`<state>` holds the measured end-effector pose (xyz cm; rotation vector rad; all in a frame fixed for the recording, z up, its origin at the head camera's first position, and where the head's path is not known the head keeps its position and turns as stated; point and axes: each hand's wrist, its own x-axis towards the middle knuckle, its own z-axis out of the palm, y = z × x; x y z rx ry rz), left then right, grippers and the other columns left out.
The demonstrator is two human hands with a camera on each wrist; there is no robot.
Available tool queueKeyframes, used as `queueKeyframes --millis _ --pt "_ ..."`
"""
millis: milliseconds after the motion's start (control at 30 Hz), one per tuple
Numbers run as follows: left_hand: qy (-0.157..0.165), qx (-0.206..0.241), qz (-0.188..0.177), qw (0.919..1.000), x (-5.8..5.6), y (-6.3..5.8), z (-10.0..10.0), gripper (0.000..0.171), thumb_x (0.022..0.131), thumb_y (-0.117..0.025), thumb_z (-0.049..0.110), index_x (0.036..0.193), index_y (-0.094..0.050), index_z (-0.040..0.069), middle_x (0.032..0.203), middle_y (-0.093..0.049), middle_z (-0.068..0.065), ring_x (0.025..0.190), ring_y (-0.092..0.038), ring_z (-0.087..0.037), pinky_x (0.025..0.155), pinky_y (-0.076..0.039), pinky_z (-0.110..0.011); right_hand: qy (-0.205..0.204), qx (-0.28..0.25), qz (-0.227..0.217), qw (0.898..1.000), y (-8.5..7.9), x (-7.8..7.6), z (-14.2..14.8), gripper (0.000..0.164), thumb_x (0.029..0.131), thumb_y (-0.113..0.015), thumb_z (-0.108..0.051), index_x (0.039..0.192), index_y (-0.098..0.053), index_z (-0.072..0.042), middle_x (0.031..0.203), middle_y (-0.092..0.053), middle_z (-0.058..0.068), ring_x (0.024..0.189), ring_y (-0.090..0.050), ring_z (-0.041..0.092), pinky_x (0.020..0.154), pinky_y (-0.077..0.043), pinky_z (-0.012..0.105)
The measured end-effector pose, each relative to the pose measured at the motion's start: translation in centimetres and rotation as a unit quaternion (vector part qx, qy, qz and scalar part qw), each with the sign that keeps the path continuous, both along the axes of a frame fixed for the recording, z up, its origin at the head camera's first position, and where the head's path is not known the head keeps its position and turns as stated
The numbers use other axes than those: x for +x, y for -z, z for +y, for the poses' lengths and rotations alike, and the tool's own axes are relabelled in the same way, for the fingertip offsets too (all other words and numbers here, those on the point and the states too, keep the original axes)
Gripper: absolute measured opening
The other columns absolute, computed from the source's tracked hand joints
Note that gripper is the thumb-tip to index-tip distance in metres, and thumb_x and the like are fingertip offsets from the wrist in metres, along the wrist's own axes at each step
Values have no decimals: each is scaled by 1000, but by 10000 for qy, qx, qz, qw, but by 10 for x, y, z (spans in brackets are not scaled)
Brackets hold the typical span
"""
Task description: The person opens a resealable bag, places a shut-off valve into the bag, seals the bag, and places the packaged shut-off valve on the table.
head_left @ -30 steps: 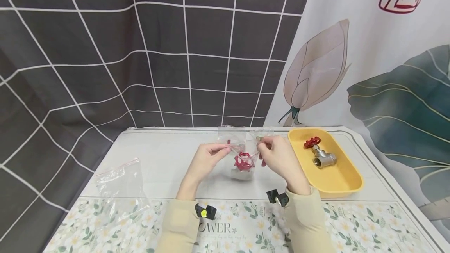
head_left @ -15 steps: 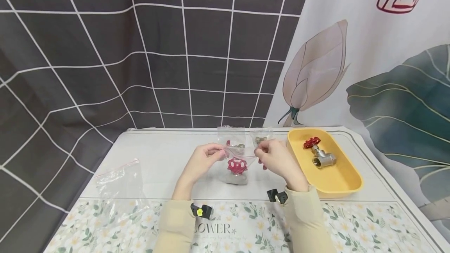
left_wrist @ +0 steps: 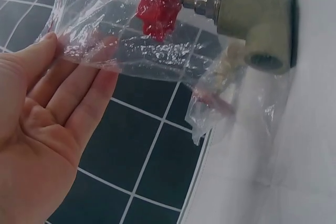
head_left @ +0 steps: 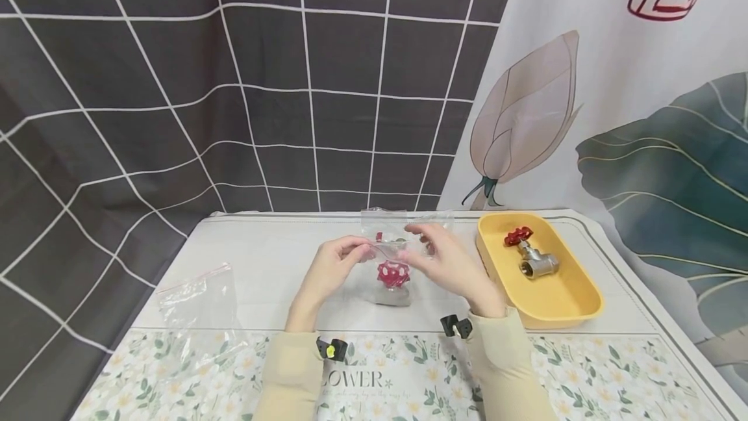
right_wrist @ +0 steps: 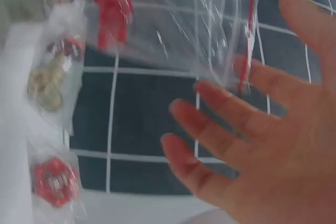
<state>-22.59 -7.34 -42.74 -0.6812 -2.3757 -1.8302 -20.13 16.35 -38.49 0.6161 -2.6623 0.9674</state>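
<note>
A clear zip bag (left_wrist: 152,51) with a red line along its mouth stands around a valve. The valve has a grey-green body (left_wrist: 257,22) and a red handwheel (head_left: 393,274), the wheel uppermost in the head view. My left hand (head_left: 332,268) pinches the left side of the bag's mouth between thumb and fingers. Beside the mouth's right side, my right hand (head_left: 452,265) has its fingers spread and straight. In the right wrist view, fingertips overlap the bag's red-lined edge (right_wrist: 247,30); whether they touch it, I cannot tell.
Behind the valve lie two small bagged valves, one with a brassy body (right_wrist: 47,85), one showing a red wheel (right_wrist: 55,182). A yellow tray (head_left: 561,301) on the right holds a silver valve (head_left: 537,264) with a red handwheel. At left lies another clear bag (head_left: 199,304).
The bagged valve has shifted slightly left and toward me, and its wheel stands under the bag's mouth. My right hand has let go of the bag's edge and spread its fingers.
</note>
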Motion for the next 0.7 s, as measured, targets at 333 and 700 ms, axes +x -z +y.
queueKeyframes --millis 333,700 --pt "-494 97 -10 9987 -2 2 -5 16 93 -69 18 103 -75 8 95 -74 -2 86 -70 -16 82 -56 -32 -107 -92 707 9974 11 -5 -15 29 82 -79 -8 108 -68 -4 99 -69 10 88 -65 24 82 -52 44" --pt "-1024 198 43 9945 -4 4 0 12 87 -75 17 94 -76 7 88 -74 -5 81 -70 -22 79 -57 -38 -69 -8 600 9982 11 -6 -13 24 82 -78 -7 104 -69 -6 93 -68 7 84 -62 22 77 -51 42"
